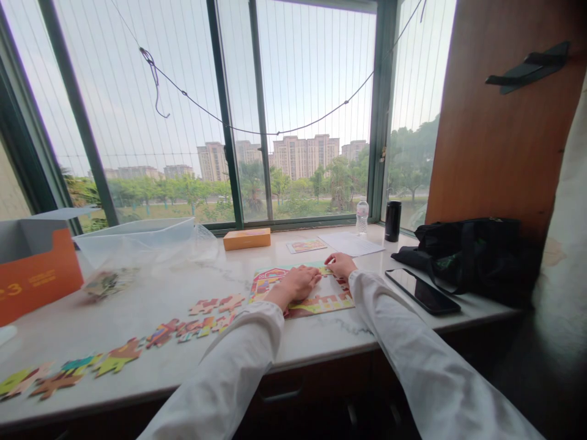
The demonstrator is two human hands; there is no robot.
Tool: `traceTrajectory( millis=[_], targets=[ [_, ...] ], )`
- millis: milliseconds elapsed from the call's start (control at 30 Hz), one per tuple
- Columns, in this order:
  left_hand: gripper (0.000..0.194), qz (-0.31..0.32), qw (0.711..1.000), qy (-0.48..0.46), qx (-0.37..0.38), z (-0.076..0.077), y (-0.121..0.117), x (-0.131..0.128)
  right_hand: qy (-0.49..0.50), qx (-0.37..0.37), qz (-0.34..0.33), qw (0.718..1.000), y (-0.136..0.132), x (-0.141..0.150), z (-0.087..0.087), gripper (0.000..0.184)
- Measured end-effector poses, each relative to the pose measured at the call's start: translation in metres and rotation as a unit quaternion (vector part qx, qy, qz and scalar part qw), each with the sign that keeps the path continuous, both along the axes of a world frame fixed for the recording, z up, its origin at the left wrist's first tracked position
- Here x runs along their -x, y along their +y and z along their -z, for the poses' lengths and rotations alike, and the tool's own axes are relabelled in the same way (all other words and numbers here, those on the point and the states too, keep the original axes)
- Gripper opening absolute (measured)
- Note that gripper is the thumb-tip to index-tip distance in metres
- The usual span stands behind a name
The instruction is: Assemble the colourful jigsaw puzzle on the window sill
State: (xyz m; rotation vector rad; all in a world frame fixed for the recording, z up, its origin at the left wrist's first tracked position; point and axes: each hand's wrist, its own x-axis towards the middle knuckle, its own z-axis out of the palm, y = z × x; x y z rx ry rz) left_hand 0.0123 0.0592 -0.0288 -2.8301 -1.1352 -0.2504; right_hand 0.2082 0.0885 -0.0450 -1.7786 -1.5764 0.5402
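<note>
Head view: the left hand and the right hand lay palm down and slightly apart on a partly assembled jigsaw puzzle, their fingers flat and clamped on nothing. The puzzle sat on a white marble counter by a window. Loose puzzle pieces trailed away from it toward 8 o'clock, reaching the counter's left end. A small picture card lay at 12 o'clock from the puzzle, with an orange box at 11 o'clock and a clear plastic tub farther off at 10 o'clock. A sheet of paper, a water bottle and a black flask stood toward 1 o'clock. A black phone lay at 3 o'clock, just beside a black bag.
</note>
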Motion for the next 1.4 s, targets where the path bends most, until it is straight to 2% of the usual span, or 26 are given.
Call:
traceTrajectory(
  millis=[233, 400, 667, 767, 967, 1100, 1200, 1267, 1400],
  targets=[
    [0.045, -0.002, 1.000, -0.006, 0.006, -0.002, -0.003, 0.002, -0.060, -0.074, 0.041, 0.995, 0.008, -0.020, -0.008, 0.024],
    [0.043, 0.001, 1.000, -0.006, 0.005, 0.001, 0.002, 0.002, -0.021, -0.022, -0.036, 0.999, 0.002, -0.015, -0.005, 0.034],
    [0.037, -0.014, 1.000, -0.003, 0.020, 0.000, 0.001, 0.002, 0.029, 0.012, -0.045, 0.999, -0.004, -0.002, 0.000, 0.023],
    [0.037, -0.014, 1.000, 0.006, 0.018, -0.002, -0.003, 0.002, -0.004, -0.023, -0.042, 0.999, -0.006, -0.005, -0.001, 0.021],
    [0.043, -0.022, 1.000, -0.012, 0.010, -0.004, -0.005, 0.006, -0.150, -0.121, -0.038, 0.981, -0.003, -0.015, -0.010, 0.019],
    [0.050, -0.043, 0.998, -0.031, -0.024, -0.006, -0.004, 0.009, -0.170, -0.152, -0.052, 0.972, -0.004, -0.015, -0.014, 0.019],
    [0.047, -0.024, 0.999, -0.021, -0.036, -0.006, -0.005, 0.009, -0.167, -0.177, -0.061, 0.968, -0.005, -0.014, -0.014, 0.017],
    [0.042, 0.001, 1.000, -0.010, -0.030, -0.006, -0.006, 0.006, -0.154, -0.150, -0.071, 0.974, -0.005, -0.012, -0.010, 0.015],
    [0.037, 0.005, 1.000, -0.013, -0.019, -0.003, -0.004, 0.001, -0.032, -0.018, -0.070, 0.997, -0.007, -0.005, 0.000, 0.017]
  ],
)
